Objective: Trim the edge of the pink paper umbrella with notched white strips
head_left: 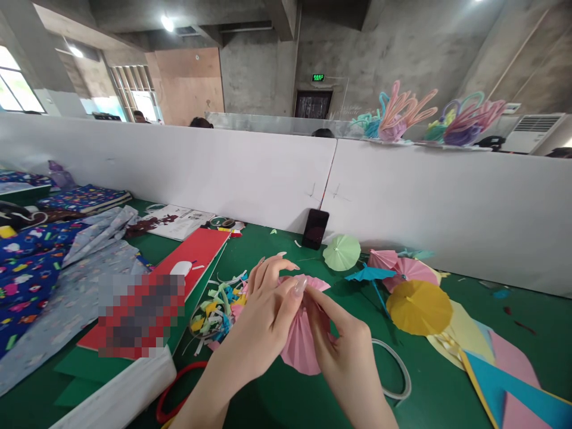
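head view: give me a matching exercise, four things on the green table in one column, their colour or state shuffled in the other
Things:
1. phone
2. pleated paper
3. small umbrella
4. big umbrella

Colour or state:
a. yellow, lying open
b. pink, pinched between left hand and right hand
c. black, leaning on the white divider
d. pale green, just right of the phone

Pairs: 1-c, 2-b, 3-d, 4-a

Bright, ceiling lamps + window glare, wide-angle edge warp.
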The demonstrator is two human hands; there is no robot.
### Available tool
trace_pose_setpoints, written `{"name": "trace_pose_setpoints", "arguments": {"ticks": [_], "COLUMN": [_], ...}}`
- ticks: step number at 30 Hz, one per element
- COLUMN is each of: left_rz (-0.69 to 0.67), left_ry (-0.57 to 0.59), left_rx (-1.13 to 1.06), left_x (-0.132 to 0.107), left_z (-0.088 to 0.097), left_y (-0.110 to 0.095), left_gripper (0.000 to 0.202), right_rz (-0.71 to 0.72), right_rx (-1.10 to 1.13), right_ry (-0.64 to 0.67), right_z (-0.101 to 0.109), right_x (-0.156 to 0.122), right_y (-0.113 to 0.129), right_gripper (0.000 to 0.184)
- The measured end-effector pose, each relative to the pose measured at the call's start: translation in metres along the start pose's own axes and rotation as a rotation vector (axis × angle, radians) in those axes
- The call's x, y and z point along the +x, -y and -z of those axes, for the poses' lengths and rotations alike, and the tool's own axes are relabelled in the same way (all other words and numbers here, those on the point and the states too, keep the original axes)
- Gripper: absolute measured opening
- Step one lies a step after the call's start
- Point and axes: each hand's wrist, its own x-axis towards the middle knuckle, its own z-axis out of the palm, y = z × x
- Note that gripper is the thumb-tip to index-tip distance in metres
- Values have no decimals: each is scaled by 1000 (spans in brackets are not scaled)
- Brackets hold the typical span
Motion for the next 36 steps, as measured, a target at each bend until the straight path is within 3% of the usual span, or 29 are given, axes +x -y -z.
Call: {"name": "trace_pose_setpoints", "arguments": {"ticks": [5,11,18,24,30,36], "left_rz": [21,28,45,29,-99,-217], "left_ry": [53,79,-94,-284,-156,90], "left_rx": [-82,-149,-102,-177,-6,56], "left_x": [0,-3,-6,-8,-6,-1], "left_z": [1,3,13,19,14,7], "left_y": [0,-3,3,-5,1,9], "left_gripper": [37,39,33,20,42,52], "right_rz": [34,-14,-168,-255,-252,-189], "right_rx": [-56,44,113,288,369,327], "right_ry": [-23,-7,-154,-44,117,268], "right_z": [2,8,19,23,23,21], "right_x": [3,5,6,8,7,4], "right_y": [-1,5,-1,0,3,4], "right_gripper": [32,27,24,27,44,51]}}
